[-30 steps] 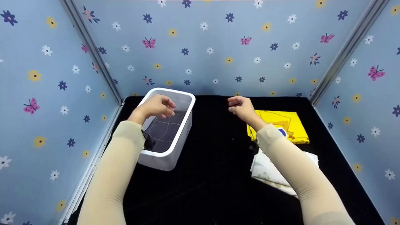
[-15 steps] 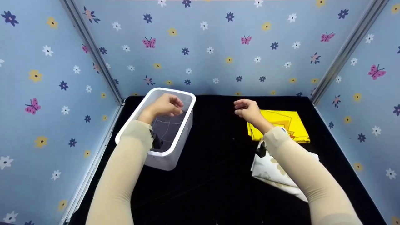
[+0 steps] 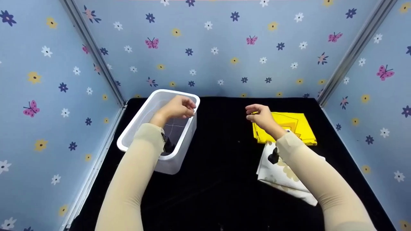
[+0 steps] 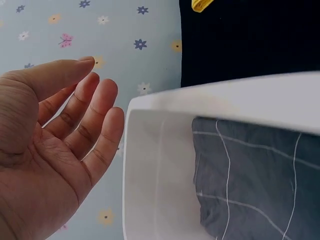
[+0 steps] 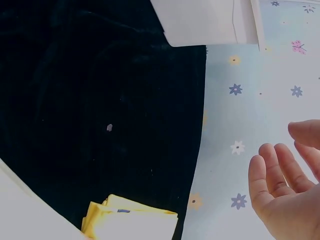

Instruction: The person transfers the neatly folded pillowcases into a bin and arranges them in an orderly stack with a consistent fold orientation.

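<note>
My left hand [image 3: 178, 107] hovers over the white plastic bin [image 3: 141, 117], its fingers loosely bent and holding nothing. Inside that bin lies a dark grey cloth [image 4: 250, 175] with thin white lines, folded flat as far as the left wrist view shows. My right hand [image 3: 260, 116] hangs in the air by the left edge of a folded yellow cloth [image 3: 297, 123], also with nothing in its relaxed fingers. Nearer to me, partly covered by the right forearm, a folded white cloth [image 3: 273, 175] with beige flower shapes lies below the yellow one.
Black fabric [image 3: 221, 160] covers the table between the bin and the folded cloths. Blue panels [image 3: 218, 38] printed with flowers and butterflies stand at the back and both sides, joined by metal posts [image 3: 93, 48].
Both hands have drifted to the right: the left across the bin toward its right rim, the right toward the yellow cloth. The bin and cloths have stayed in place.
</note>
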